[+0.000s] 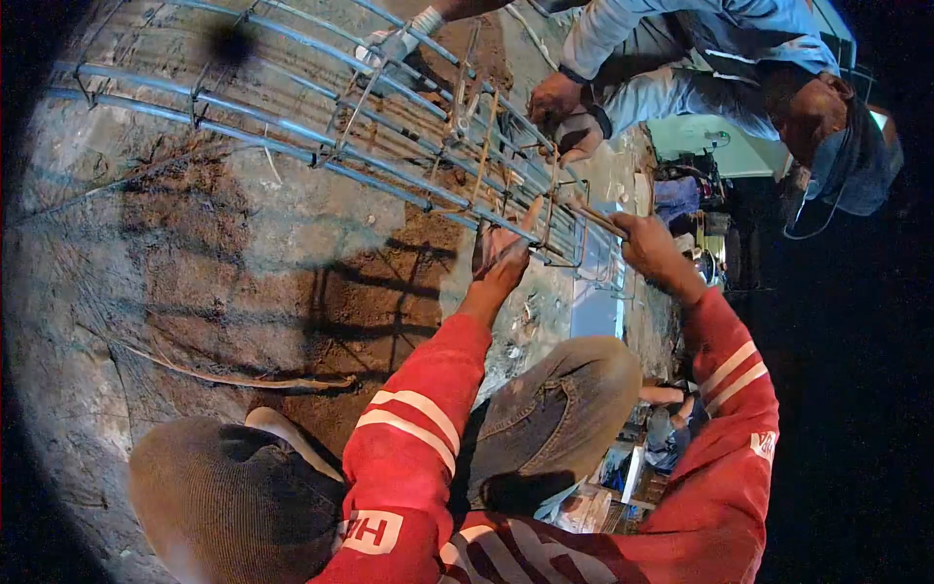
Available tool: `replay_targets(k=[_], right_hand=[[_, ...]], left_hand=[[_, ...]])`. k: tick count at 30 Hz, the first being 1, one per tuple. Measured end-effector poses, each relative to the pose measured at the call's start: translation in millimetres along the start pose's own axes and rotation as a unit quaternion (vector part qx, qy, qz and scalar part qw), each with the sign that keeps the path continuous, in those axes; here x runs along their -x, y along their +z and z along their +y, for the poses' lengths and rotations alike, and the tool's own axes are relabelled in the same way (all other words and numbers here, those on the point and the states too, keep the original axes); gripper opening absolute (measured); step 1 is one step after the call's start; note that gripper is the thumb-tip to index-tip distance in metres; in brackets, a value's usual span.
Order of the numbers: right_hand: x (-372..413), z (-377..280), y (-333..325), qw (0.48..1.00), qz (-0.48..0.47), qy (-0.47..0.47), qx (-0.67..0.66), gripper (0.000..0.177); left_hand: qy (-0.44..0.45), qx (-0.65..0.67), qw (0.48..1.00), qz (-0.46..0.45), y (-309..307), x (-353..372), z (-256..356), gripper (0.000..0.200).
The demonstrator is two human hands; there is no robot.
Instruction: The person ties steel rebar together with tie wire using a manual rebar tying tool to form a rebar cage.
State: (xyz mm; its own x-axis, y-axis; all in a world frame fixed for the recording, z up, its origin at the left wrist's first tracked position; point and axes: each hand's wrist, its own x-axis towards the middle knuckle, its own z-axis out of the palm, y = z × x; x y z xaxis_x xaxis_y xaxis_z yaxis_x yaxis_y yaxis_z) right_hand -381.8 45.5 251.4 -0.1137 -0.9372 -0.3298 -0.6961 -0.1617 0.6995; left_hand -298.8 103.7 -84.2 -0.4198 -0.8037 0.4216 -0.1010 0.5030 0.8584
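A long rebar cage [292,127] of steel bars and square stirrups runs from the upper left to the middle of the view. My left hand [501,255] is at its near lower side, thumb and fingers around a bar, with the index finger stretched upward along the cage. Closed around a thin brown rod [601,220] is my right hand [654,251], to the right of the left one. The rod's far end reaches the stirrups near the cage's end; its exact contact there cannot be made out.
Across the cage a co-worker in a grey jacket [671,29] leans in, both hands [576,134] at the bars. Another person's gloved hand [389,47] touches the cage farther left. Below lie brown soil [389,292], a concrete slab [311,229] and a thin stick [243,378].
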Motion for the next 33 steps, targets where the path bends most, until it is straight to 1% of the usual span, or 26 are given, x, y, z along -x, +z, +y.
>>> replay_targets(k=[2, 3, 4, 5, 6, 8, 10, 11, 13, 14, 16, 17, 18, 19, 20, 21, 22, 23, 24, 25, 26, 27, 28, 29, 30, 33], right_hand=[[-8, 16, 3, 0.975, -0.079, -0.099, -0.184, 0.049], [-10, 12, 0, 0.992, -0.08, -0.066, -0.073, 0.046], [-10, 8, -3, 0.992, -0.08, -0.067, -0.07, 0.046], [-8, 3, -5, 0.998, -0.026, -0.058, 0.002, 0.045], [-6, -1, -9, 0.996, 0.028, -0.048, 0.074, 0.043], [-9, 1, -4, 0.992, 0.052, -0.046, 0.104, 0.041], [-14, 4, -2, 0.984, 0.107, -0.083, 0.117, 0.04], [-14, 6, 0, 0.984, 0.106, -0.084, 0.116, 0.04], [-10, 7, -6, 0.996, 0.015, -0.081, 0.045, 0.038], [-8, 7, -6, 0.996, 0.013, -0.08, 0.045, 0.038], [-5, 0, -10, 0.995, -0.061, -0.071, 0.031, 0.04], [-1, -4, -12, 0.995, -0.073, -0.06, -0.034, 0.044], [2, -7, -9, 0.995, -0.073, -0.061, -0.034, 0.044], [5, -10, -5, 0.993, -0.063, -0.058, -0.077, 0.047], [7, -10, -3, 0.99, -0.054, -0.055, -0.12, 0.052], [0, -6, -7, 0.973, -0.034, -0.11, -0.2, 0.039], [-7, -5, -19, 0.973, -0.034, -0.109, -0.202, 0.039], [-14, -3, -34, 0.944, -0.166, -0.055, -0.279, 0.04], [-23, -3, -43, 0.89, -0.293, -0.001, -0.349, 0.041], [-31, 0, -50, 0.918, -0.256, -0.079, -0.291, 0.039], [-38, 2, -54, 0.927, -0.276, -0.078, -0.241, 0.036], [-32, -6, -53, 0.912, -0.287, 0.001, -0.292, 0.036], [-19, -13, -52, 0.89, -0.296, 0.08, -0.339, 0.036], [-14, -8, -20, 0.901, -0.242, 0.015, -0.361, 0.042], [-4, -11, -6, 0.917, -0.183, 0.005, -0.355, 0.043], [-3, -11, -14, 0.91, -0.202, -0.014, -0.362, 0.051]], left_hand=[[-0.016, -0.037, 0.998, -0.047, -12, 1, 9, 0.066], [-0.019, -0.037, 0.998, -0.047, -12, 2, 11, 0.066], [-0.02, -0.015, 1.0, -0.017, -1, 1, 6, 0.066], [-0.02, 0.008, 1.0, 0.013, 5, 0, 3, 0.067], [0.014, -0.007, 0.998, 0.056, 11, -2, -1, 0.068], [0.047, -0.023, 0.994, 0.101, 23, -2, -6, 0.068], [0.022, 0.041, 0.997, 0.066, 18, 1, -6, 0.068], [0.02, 0.041, 0.997, 0.065, 17, 3, -6, 0.068], [0.04, 0.062, 0.991, 0.113, 12, 3, -1, 0.068], [0.047, 0.07, 0.988, 0.128, 9, 2, 2, 0.068], [0.077, -0.073, 0.971, 0.216, 11, -3, 2, 0.062], [0.084, -0.121, 0.958, 0.246, 12, -4, 2, 0.061], [0.001, -0.071, 0.994, 0.084, -14, -1, 16, 0.058], [-0.081, -0.018, 0.993, -0.082, -35, 0, 27, 0.055], [-0.082, -0.017, 0.993, -0.084, -45, 0, 33, 0.055], [-0.048, -0.157, 0.981, -0.104, -52, 1, 38, 0.055], [-0.03, -0.228, 0.967, -0.114, -64, -5, 43, 0.055], [-0.011, -0.297, 0.947, -0.122, -77, -10, 48, 0.055], [-0.12, -0.024, 0.984, -0.126, -97, -30, 50, 0.051], [-0.169, 0.119, 0.97, -0.127, -96, -33, 47, 0.049], [-0.22, 0.255, 0.935, -0.115, -94, -35, 44, 0.048], [-0.149, 0.193, 0.969, -0.029, -68, -24, 33, 0.042], [-0.113, 0.164, 0.98, 0.015, -53, -20, 28, 0.04], [-0.079, 0.131, 0.986, 0.06, -38, -15, 23, 0.038], [-0.074, 0.119, 0.989, 0.038, -29, -16, 20, 0.041], [-0.059, 0.072, 0.995, -0.039, -26, -17, 10, 0.056]])
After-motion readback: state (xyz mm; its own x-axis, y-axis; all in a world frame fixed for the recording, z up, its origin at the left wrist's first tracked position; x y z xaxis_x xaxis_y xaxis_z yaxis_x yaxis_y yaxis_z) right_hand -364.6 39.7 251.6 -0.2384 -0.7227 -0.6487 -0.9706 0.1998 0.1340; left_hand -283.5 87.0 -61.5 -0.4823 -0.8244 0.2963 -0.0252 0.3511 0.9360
